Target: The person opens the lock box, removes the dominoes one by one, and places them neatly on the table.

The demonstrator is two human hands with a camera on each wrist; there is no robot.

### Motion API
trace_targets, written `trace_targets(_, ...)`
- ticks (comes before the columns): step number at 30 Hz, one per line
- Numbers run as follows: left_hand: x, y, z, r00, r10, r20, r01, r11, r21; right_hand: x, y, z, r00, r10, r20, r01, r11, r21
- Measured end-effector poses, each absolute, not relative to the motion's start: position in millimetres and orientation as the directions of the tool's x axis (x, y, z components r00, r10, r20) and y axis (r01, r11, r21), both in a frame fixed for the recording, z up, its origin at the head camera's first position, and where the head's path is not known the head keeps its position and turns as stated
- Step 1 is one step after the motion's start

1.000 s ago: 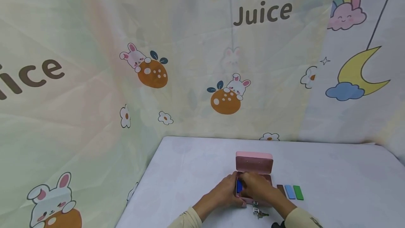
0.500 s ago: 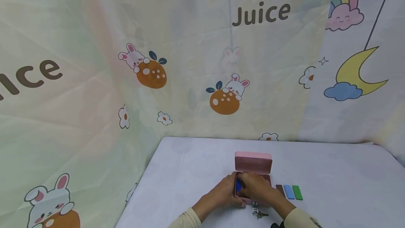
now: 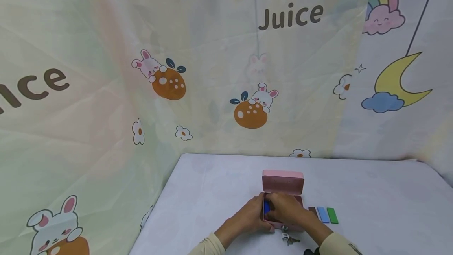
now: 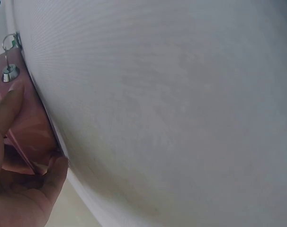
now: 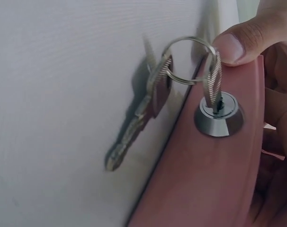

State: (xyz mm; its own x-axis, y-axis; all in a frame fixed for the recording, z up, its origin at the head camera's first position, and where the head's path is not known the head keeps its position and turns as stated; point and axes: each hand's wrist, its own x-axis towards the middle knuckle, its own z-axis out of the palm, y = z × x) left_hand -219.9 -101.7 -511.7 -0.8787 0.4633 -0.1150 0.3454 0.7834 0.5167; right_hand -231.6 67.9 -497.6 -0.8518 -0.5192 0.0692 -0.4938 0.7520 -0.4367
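Observation:
A small pink metal lock box [image 3: 283, 182] stands on the table with its lid raised. My left hand [image 3: 252, 213] grips its left side; in the left wrist view the thumb [image 4: 11, 104] presses the front wall beside the lock [image 4: 11, 72]. Down inside the box is my right hand [image 3: 284, 207], bent at the fingers, with the fingertips hidden; I cannot tell whether they pinch anything. A blue piece [image 3: 267, 207] shows in the box right by those fingers. One key [image 5: 213, 85] sits in the lock, and a second key [image 5: 143, 113] hangs from the shared ring.
Right of the box, brown [image 3: 313, 211], light blue [image 3: 323, 215] and green [image 3: 332, 215] flat blocks lie in a row on the white table [image 3: 219, 176]. A black object [image 3: 310, 252] is partly visible by the right sleeve. Printed cloth [image 3: 212, 70] hangs behind the table.

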Motion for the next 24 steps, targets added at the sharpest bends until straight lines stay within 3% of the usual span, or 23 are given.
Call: trace_targets(24,-221,-102,-513,-0.880,0.459,-0.120,0.329,0.773,0.543,-230,76,-485,-0.860,-0.509,0.024,-0.443,0.723,-0.530)
